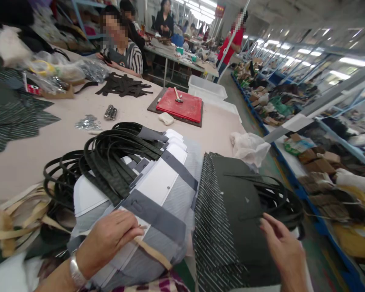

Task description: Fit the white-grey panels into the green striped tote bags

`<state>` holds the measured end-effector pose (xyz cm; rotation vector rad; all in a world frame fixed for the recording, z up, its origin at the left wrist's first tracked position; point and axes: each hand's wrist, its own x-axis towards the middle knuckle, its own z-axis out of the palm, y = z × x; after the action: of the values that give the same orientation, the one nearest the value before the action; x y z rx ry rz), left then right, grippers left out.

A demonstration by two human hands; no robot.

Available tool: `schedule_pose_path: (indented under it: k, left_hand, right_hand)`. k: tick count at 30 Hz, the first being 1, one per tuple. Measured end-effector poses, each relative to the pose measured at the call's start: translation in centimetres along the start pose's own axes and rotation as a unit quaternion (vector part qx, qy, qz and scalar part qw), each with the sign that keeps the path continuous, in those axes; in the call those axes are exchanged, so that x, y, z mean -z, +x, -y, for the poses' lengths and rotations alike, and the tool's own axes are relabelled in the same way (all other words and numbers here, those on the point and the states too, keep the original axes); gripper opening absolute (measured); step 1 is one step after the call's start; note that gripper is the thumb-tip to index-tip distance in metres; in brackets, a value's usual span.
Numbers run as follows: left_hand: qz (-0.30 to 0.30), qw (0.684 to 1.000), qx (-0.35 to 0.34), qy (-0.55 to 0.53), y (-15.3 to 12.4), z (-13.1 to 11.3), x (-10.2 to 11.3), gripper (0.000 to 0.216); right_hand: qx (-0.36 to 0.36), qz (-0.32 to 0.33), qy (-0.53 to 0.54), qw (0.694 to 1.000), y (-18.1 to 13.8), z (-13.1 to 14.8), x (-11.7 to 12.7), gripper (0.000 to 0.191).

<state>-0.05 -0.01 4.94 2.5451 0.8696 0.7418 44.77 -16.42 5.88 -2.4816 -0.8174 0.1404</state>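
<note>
My left hand (114, 233), with a metal band on its wrist, is closed in a pinch over a pile of white and grey bag pieces (162, 213). What its fingertips hold is too small to make out. A tan strip (153, 252) emerges below those fingers. Bunched dark strap handles (109, 150) lie across the pile. To the right, my right hand (284, 247) is closed with its fingertips at a thin dark strap (251, 217). Beneath that strap lies a dark bag panel (239, 190), joined by a striped, printed part (211, 227). More looped straps (284, 198) bunch beyond the right hand.
Tan strips (27, 219) lie at left. On the table (130, 111) are a red board (181, 106) bearing a hammer (178, 96), metal pieces (87, 122), dark strips (121, 84) and a plastic bag (249, 146). A co-worker (124, 52) sits across. Loaded shelves (322, 162) stand right.
</note>
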Motion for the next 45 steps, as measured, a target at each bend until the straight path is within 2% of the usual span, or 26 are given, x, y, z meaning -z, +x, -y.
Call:
schedule_pose_path:
  k: [2,5,8,10,13,15,20,23,25,27,29,31,32,34,38,45]
  left_hand:
    - [0.003,1.000,-0.019,0.016,0.2,-0.1,0.1,0.037]
    - [0.010,0.999,-0.036,0.027,0.2,0.1,0.1,0.036]
    - [0.020,0.998,-0.042,0.030,0.0,0.4,0.2,0.036]
    - [0.022,0.998,-0.050,0.026,-0.1,0.6,0.3,0.036]
    - [0.021,0.998,-0.061,0.018,-0.2,0.8,0.4,0.036]
    - [0.025,0.998,-0.051,0.012,-0.4,1.1,0.4,0.035]
    - [0.045,0.998,0.010,-0.046,-0.9,2.0,0.1,0.030]
    - [0.032,0.997,0.017,-0.071,-0.7,2.3,0.0,0.033]
    - [0.013,0.995,0.029,-0.094,-0.4,2.3,0.1,0.032]
    - [-0.008,0.992,0.046,-0.120,-0.1,2.3,0.4,0.028]
    - [-0.022,0.989,0.063,-0.130,0.0,2.5,0.5,0.026]
    - [-0.022,0.990,0.071,-0.117,-0.3,2.9,0.4,0.026]
    - [-0.015,0.992,0.073,-0.106,-0.4,3.3,0.2,0.026]
    - [0.000,0.994,0.076,-0.082,-0.8,3.9,-0.3,0.027]
    - [0.009,0.996,0.077,-0.051,-1.4,4.7,-1.1,0.028]
    - [0.005,0.997,0.066,-0.035,-1.4,4.8,-1.3,0.030]
  right_hand:
    - [0.077,0.095,0.146,0.982,-3.9,5.4,-3.7,0.041]
    - [0.255,0.234,0.252,0.904,-9.5,13.7,-8.1,0.021]
    - [0.393,0.278,0.283,0.829,-13.2,18.8,-10.5,0.020]
    - [0.459,0.277,0.265,0.802,-14.4,20.3,-11.4,0.020]
    - [0.510,0.277,0.232,0.780,-15.0,20.8,-12.5,0.012]
    - [0.521,0.272,0.225,0.777,-15.1,20.9,-13.2,0.010]
    - [0.534,0.216,0.203,0.792,-15.9,21.3,-14.4,0.012]
    - [0.513,0.191,0.232,0.804,-16.5,21.7,-15.1,0.013]
    - [0.451,0.201,0.275,0.825,-16.3,21.9,-15.9,0.014]
    - [0.340,0.213,0.309,0.862,-15.4,21.8,-16.9,0.015]
    - [0.197,0.233,0.343,0.888,-13.7,21.3,-18.1,0.016]
    - [0.077,0.256,0.386,0.883,-11.6,20.7,-19.2,0.020]
    - [0.042,0.266,0.402,0.875,-10.6,20.4,-19.7,0.023]
    - [0.021,0.273,0.410,0.870,-9.0,20.0,-20.5,0.028]
    - [0.020,0.280,0.376,0.883,-8.1,20.0,-21.4,0.029]
    - [0.061,0.286,0.281,0.914,-7.7,21.3,-20.8,0.019]
